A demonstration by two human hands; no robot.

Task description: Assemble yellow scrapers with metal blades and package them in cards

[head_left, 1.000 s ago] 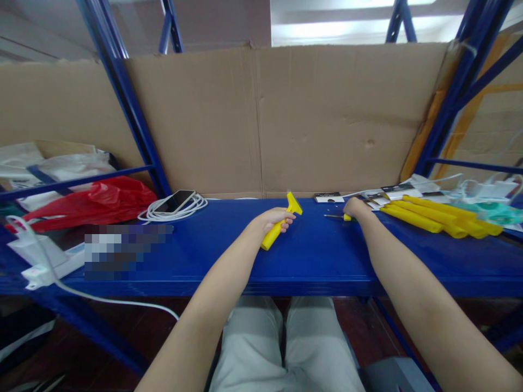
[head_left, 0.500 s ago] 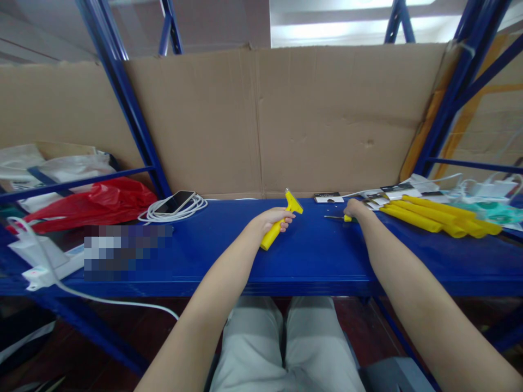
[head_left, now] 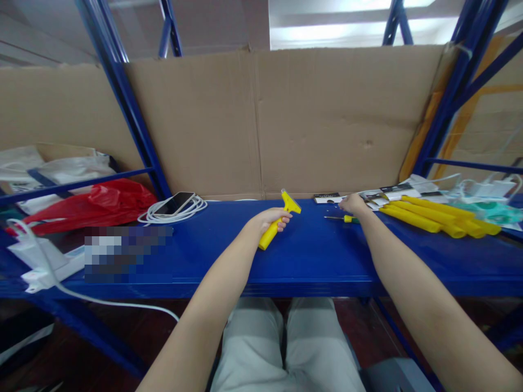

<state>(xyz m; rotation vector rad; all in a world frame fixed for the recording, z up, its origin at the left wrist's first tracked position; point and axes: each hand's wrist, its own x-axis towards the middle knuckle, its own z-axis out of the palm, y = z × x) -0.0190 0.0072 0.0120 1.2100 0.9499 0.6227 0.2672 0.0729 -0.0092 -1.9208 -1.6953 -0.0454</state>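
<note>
Yellow scraper [head_left: 291, 205], left fingers [head_left: 281, 224] wrapped round it, right fingers [head_left: 344, 204] near screwdriver [head_left: 348, 219]

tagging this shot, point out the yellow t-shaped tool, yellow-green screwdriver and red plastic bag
Yellow T-shaped tool [head_left: 268, 238]: head view, lower handle
Yellow-green screwdriver [head_left: 347, 219]: head view, yellow handle part
Red plastic bag [head_left: 100, 203]: head view, crumpled middle

two hands [head_left: 275, 220] and one yellow scraper [head_left: 291, 203] mid-frame, one screwdriver [head_left: 348, 219] right of centre, at least four yellow tubes [head_left: 435, 215] at right, one phone [head_left: 175, 203] at left
</note>
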